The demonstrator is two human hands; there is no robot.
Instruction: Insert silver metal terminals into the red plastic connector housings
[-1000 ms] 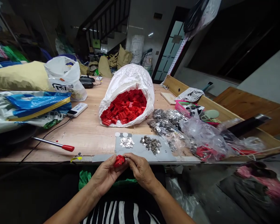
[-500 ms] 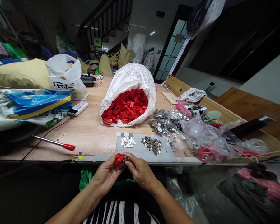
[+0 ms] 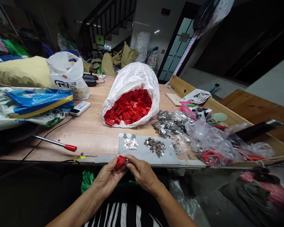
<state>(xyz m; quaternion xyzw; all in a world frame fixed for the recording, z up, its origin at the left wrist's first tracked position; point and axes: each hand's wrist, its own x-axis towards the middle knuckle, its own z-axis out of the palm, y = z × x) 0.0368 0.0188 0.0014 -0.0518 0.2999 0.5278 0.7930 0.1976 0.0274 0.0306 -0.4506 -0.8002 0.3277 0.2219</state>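
My left hand is closed round a small red plastic part at the table's front edge. Close against it, my right hand pinches a small metal piece at the red part's right side; whether the piece sits inside it I cannot tell. Just beyond my hands a grey mat bears a pile of shiny silver metal pieces and a pile of darker metal pieces. Behind the mat, a white woven sack lies open towards me, full of similar red plastic parts.
Clear bags of metal pieces and crumpled plastic bags crowd the right side beside a wooden tray. On the left lie a red-handled metal rod, a white device with a cable, and stacked bags.
The view has shifted very slightly. Both hands stay together at the red part, with little visible movement.
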